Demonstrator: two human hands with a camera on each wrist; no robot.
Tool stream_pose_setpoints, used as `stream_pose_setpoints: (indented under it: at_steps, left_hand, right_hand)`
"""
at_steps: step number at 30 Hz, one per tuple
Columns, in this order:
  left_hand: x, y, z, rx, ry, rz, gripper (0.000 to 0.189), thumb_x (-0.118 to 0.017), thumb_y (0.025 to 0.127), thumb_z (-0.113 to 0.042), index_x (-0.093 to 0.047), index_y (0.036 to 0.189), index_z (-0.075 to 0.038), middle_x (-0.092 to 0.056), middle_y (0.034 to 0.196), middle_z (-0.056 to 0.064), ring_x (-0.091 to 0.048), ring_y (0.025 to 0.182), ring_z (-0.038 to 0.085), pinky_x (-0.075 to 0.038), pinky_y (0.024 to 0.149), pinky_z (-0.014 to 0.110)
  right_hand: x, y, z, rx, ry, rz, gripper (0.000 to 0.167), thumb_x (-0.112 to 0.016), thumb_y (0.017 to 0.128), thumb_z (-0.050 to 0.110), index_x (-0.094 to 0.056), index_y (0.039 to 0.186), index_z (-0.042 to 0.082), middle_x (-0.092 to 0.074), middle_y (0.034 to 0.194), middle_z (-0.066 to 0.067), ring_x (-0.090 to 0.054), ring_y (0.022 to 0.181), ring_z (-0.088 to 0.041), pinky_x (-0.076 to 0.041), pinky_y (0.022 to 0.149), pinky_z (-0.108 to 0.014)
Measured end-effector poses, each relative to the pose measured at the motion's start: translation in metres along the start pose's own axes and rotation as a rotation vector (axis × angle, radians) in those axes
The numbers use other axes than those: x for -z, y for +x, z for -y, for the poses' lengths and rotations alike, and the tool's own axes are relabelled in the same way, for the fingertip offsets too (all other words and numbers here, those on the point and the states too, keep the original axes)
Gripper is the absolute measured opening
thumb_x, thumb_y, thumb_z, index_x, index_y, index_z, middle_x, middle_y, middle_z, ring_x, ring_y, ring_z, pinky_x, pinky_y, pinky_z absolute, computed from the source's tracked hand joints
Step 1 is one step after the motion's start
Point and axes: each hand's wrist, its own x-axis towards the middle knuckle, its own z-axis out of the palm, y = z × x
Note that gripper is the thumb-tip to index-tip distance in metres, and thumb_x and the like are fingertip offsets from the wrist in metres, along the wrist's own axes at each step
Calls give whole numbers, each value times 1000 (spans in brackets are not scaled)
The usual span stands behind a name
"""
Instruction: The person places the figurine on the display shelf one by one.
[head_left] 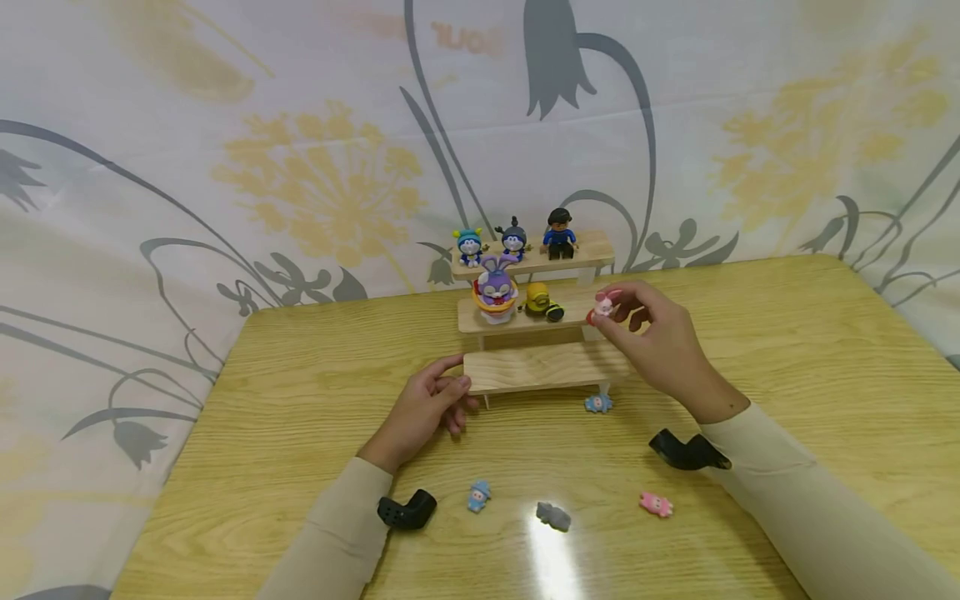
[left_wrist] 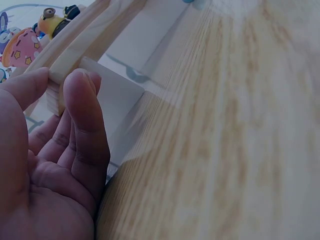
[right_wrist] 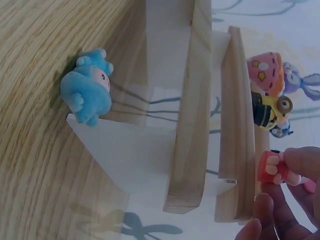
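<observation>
My right hand [head_left: 660,342] pinches a small pink-eared rabbit figurine [head_left: 604,305] with a red base between thumb and fingers. It holds the figurine at the right end of the stand's middle step; in the right wrist view the red base [right_wrist: 267,167] is right at that step's board. My left hand [head_left: 427,408] grips the left end of the lowest step of the wooden three-step display stand [head_left: 540,368], thumb and finger at the board's corner [left_wrist: 62,75]. On the middle step are a purple bunny figurine [head_left: 497,287] and a yellow-and-black minion figurine [head_left: 538,302].
The top step bears two blue figurines [head_left: 469,247] and a black-haired toy man [head_left: 559,235]. Small figures lie on the table: blue [head_left: 598,403] by the stand's right leg, light blue [head_left: 478,496], grey [head_left: 553,516] and pink [head_left: 656,504] nearer me. A patterned cloth [head_left: 337,167] hangs behind.
</observation>
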Motion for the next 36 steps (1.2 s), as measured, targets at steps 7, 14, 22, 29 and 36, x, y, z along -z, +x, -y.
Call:
stream_pose_setpoints:
  at_steps: [7, 14, 22, 29, 36]
  left_hand:
    - [0, 0, 1, 5, -8, -3, 56, -54, 105, -30, -35, 155, -12, -72, 92, 1, -63, 64, 12, -57, 60, 26]
    - [0, 1, 2, 2, -7, -5, 55, -53, 106, -28, -35, 154, -11, -72, 89, -2, -63, 62, 10, -57, 59, 26]
    - [0, 1, 2, 6, -21, -2, 55, -53, 106, -28, -34, 155, -11, -72, 89, -2, -62, 62, 10, -56, 58, 25]
    - [0, 1, 2, 9, -21, 1, 56, -53, 106, -28, -34, 155, -11, -72, 90, -1, -63, 62, 11, -57, 58, 26]
    - [1, 2, 3, -8, -12, -2, 56, -54, 105, -30, -35, 155, -11, -72, 89, -1, -63, 62, 11, -57, 58, 26]
  right_hand:
    - [-2, 3, -2, -4, -3, 2, 25, -71, 94, 16, -66, 117, 6, -69, 97, -7, -54, 79, -1, -43, 66, -13]
    - [-6, 10, -1, 3, -7, 13, 26, -73, 93, 15, -66, 116, 6, -66, 92, -7, -52, 74, -8, -42, 62, -14]
    - [-7, 16, -1, -35, -20, 38, 25, -72, 94, 18, -66, 116, 6, -67, 94, -7, -48, 69, -11, -38, 57, -18]
    - [-10, 18, -4, -38, -38, 28, 26, -73, 93, 18, -66, 114, 5, -68, 95, -8, -46, 67, -11, -35, 55, -21]
    - [-12, 18, -5, -34, -27, 12, 26, -75, 92, 20, -68, 112, 5, -67, 93, -7, -44, 66, -11, -34, 54, -20]
